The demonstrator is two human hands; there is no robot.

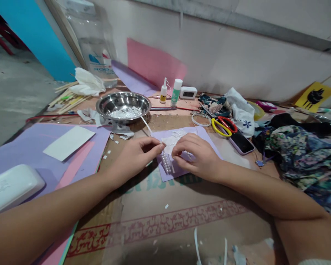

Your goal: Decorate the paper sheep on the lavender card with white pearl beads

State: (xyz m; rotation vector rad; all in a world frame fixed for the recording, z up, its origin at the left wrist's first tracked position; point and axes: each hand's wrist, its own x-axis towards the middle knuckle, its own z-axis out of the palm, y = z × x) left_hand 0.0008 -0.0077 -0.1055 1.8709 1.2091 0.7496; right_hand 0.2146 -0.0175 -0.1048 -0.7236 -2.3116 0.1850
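A small purple paper card point(204, 138) lies on brown cardboard in the middle of the view, with rows of white pearl beads point(166, 163) stuck on it. My left hand point(135, 156) is at the card's left edge, thumb and fingers pinched on a thin white stick point(146, 124) that slants up toward the bowl. My right hand point(195, 156) rests on the card with its fingers curled down and pressed on the beaded area. What lies under its fingertips is hidden.
A steel bowl point(107, 101) of white beads stands behind the card. Two glue bottles point(163, 91), scissors point(223, 125) with red and yellow handles, and a phone point(241, 141) lie to the right, beside patterned cloth point(300, 154). Purple and pink paper sheets point(24, 147) and a white case point(12, 187) are left.
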